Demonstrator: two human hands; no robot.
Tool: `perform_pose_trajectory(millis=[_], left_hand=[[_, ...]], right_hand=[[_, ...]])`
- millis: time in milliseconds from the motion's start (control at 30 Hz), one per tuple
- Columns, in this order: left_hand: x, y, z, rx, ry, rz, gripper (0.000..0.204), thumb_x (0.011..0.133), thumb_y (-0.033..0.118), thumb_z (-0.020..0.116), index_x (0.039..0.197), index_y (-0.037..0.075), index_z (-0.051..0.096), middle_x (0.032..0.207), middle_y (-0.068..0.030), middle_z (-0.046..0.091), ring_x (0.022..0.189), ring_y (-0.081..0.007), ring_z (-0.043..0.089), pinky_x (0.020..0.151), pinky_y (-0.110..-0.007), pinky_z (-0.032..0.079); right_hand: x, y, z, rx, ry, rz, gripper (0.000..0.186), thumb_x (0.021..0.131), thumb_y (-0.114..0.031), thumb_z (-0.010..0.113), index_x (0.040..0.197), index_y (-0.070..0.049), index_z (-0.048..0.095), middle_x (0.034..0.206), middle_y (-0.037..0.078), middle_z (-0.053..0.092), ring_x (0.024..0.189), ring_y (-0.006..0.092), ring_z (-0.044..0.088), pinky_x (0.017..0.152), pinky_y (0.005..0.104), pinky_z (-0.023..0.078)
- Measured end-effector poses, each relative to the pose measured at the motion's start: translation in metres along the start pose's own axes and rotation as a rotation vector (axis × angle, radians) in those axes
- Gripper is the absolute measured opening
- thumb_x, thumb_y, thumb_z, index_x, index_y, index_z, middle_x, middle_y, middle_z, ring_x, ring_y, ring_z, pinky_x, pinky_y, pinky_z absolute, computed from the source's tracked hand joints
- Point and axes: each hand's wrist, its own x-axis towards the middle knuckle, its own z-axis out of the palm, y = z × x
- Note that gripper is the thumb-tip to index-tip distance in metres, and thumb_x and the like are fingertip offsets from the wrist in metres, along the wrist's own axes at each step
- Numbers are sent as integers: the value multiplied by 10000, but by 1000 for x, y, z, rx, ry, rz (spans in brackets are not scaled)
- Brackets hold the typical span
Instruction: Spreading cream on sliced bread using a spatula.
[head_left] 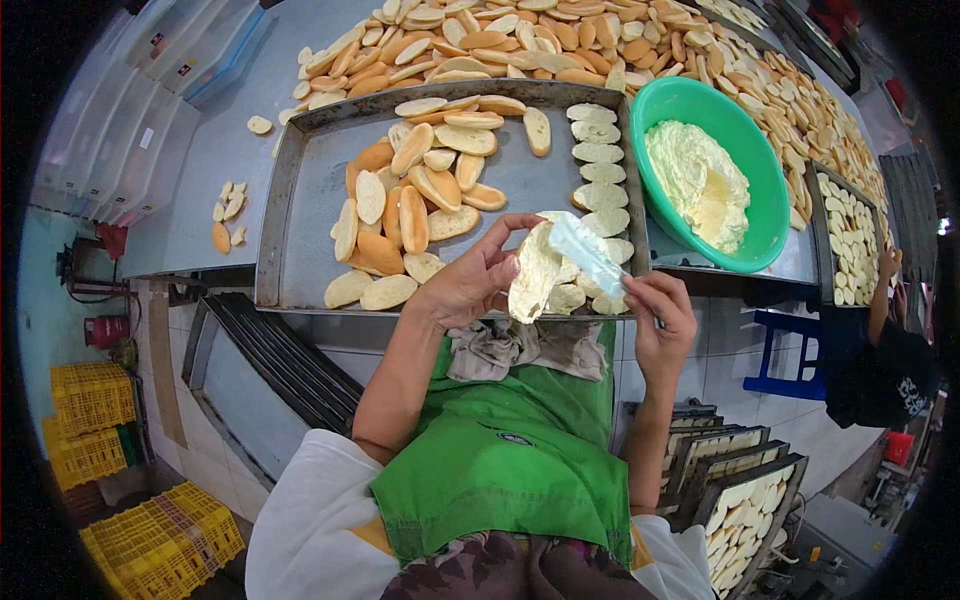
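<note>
My left hand (468, 282) is closed around a long oval slice of bread (535, 278) whose upper face is coated with pale yellow cream. In my right hand (662, 318) is a flat, light-blue plastic scraper (588, 254), smeared with cream and lying against the slice's upper end. Both hands are over the front edge of a large metal tray (315, 165). Loose bread halves (413, 218) are heaped in the tray's middle, and a column of cream-covered slices (602, 172) runs down its right side. Right of it, a green bowl (768, 190) holds a mound of cream (697, 180).
A large pile of bread halves (560, 45) covers the table's far side. Another filled tray (848, 235) is at the right, near another person's arm (882, 290). Below stand stacked trays (745, 500), a blue stool (785, 355), dark trays (285, 350) and yellow crates (165, 540).
</note>
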Motion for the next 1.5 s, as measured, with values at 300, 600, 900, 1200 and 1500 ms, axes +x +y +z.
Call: perform_pose_trajectory(millis=[300,600,900,1200,1500], left_hand=[[2,-3,-2,-55,35,-44,724,768,367,640,1304,100,232,1242,-70,420,1085,-163,502,822,-281,501],[-1,-5,-19,118,195,-102,419,890,297,491,1230,114,327,1071,-52,533,893,-126,580,753,-298,519],[-10,1,-109,508,425,-332,376,874,208,518,1182,21,414,1004,-63,543,804,-91,531,639,-226,465],[7,5,-99,1150,30,-220,140,766,61,608,892,0,598,866,-38,609,762,-107,561,645,-233,466],[15,35,-83,1442,461,186,139,791,41,537,905,5,607,816,-103,616,723,-206,593,666,-312,460]], right_hand=[[-4,0,11,-33,46,28,272,654,80,634,858,-93,683,835,42,569,732,184,501,608,279,412],[-6,9,5,45,71,173,239,721,58,623,925,-56,672,854,47,557,809,134,535,670,235,433],[-12,20,-21,22,180,253,210,744,41,617,936,-31,665,896,51,550,812,125,526,668,232,446],[-9,11,-18,21,185,270,209,751,32,617,943,-36,664,904,46,548,829,119,520,685,234,439],[-11,20,-31,-45,196,224,221,741,50,620,940,-35,664,904,39,548,822,114,516,680,230,436]])
